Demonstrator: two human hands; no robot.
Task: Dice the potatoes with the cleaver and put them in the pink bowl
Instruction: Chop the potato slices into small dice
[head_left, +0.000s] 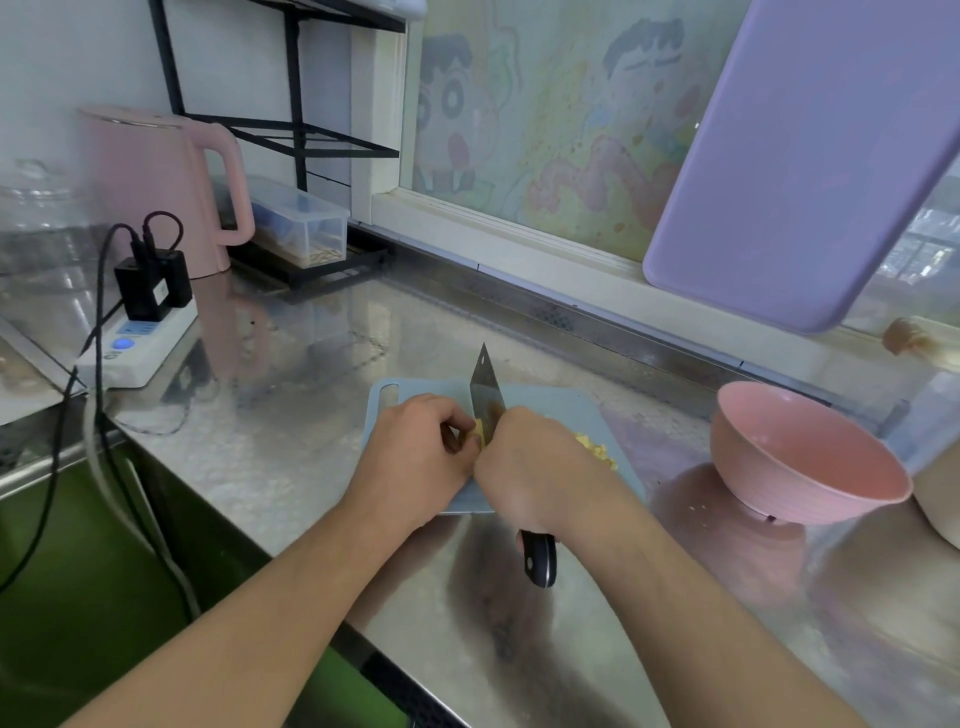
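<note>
Right hand (524, 467) grips cleaver (487, 389); left hand (415, 452) pinches potato (479, 431).
Blade down on board (550, 410), dice (597, 452) right of it, bowl (810, 457) well apart.

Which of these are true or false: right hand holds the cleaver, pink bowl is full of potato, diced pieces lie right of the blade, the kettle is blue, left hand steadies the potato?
1. The right hand holds the cleaver. True.
2. The pink bowl is full of potato. False: no potato shows inside it.
3. Diced pieces lie right of the blade on the cutting board. True.
4. The kettle is blue. False: it is pink.
5. The left hand steadies the potato. True.
</note>
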